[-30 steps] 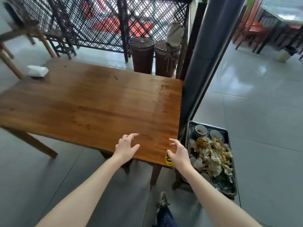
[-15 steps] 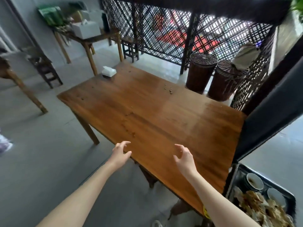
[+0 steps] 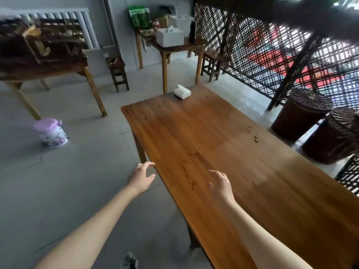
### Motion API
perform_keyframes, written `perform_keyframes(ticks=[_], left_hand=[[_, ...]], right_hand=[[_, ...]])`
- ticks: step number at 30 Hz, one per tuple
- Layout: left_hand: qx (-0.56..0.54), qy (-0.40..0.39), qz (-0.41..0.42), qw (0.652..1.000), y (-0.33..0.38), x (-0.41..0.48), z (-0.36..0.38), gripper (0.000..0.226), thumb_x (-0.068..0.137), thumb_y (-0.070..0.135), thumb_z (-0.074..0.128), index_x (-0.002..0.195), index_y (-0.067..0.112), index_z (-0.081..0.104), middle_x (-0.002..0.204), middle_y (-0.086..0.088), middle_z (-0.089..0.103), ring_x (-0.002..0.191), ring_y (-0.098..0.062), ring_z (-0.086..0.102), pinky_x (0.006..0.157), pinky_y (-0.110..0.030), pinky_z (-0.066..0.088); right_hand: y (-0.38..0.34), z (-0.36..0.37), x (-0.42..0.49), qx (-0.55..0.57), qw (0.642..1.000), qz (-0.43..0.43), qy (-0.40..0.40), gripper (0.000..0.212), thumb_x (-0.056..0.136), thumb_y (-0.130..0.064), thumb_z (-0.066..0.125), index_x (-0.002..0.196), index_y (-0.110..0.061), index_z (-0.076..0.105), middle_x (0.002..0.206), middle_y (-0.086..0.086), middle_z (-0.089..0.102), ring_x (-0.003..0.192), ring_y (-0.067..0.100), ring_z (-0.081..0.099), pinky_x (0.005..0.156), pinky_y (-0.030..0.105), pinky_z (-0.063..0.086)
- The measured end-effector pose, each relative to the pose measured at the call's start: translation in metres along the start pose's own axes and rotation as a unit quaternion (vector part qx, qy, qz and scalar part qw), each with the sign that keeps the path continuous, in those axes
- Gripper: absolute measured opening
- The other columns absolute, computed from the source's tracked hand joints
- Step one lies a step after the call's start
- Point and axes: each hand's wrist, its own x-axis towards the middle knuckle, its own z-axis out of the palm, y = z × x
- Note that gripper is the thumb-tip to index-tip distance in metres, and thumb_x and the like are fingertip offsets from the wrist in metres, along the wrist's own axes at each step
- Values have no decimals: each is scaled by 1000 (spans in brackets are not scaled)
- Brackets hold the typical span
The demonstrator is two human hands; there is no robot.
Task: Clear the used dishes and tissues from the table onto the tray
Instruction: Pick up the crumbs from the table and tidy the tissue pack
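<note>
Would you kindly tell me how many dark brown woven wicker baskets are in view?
2. Both stand on the floor right of the long brown wooden table: far basket by the black lattice screen, near basket beside it.

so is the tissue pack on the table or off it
On it: the tissue pack lies at the far end of the table, with nothing touching it.

Eatery dining room, wooden tables (image 3: 223, 152), stools (image 3: 118, 71), tissue pack (image 3: 182, 91), lattice screen (image 3: 272, 55)
</note>
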Motion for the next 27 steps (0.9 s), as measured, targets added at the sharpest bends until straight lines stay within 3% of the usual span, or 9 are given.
perform_keyframes(ticks=[5, 10, 19, 27], left_hand=[[-9, 2, -29, 1000, -44, 43, -32, 40, 90, 16, 61, 128, 17, 53, 129, -13, 49, 122, -26, 48, 101, -33, 39], [-7, -4, -11, 1000, -81, 117, -83, 44, 90, 17, 59, 132, 17, 49, 133, -16, 45, 126, -29, 45, 106, -40, 37], [5, -15, 30, 999, -141, 250, -186, 40, 91, 16, 60, 130, 15, 51, 132, -16, 48, 123, -29, 47, 103, -39, 39], [32, -68, 52, 996, -146, 328, -192, 38, 91, 18, 59, 129, 18, 53, 134, -14, 45, 124, -28, 45, 102, -38, 38]], right_hand=[[-42, 38, 45, -5, 1000, 1, -24, 44, 89, -6, 57, 130, -20, 54, 134, 5, 48, 122, 21, 46, 95, 32, 46], [-105, 73, 104, -16, 1000, -16, 14, 40, 88, -6, 59, 126, -19, 59, 137, 6, 47, 125, 25, 44, 101, 41, 43], [-225, 148, 179, -37, 998, -28, 51, 43, 85, -5, 61, 126, -17, 60, 139, 9, 48, 126, 27, 44, 103, 35, 38], [-237, 167, 221, -154, 987, -28, 41, 47, 88, -8, 59, 133, -25, 54, 146, 6, 41, 136, 24, 34, 110, 35, 27]])
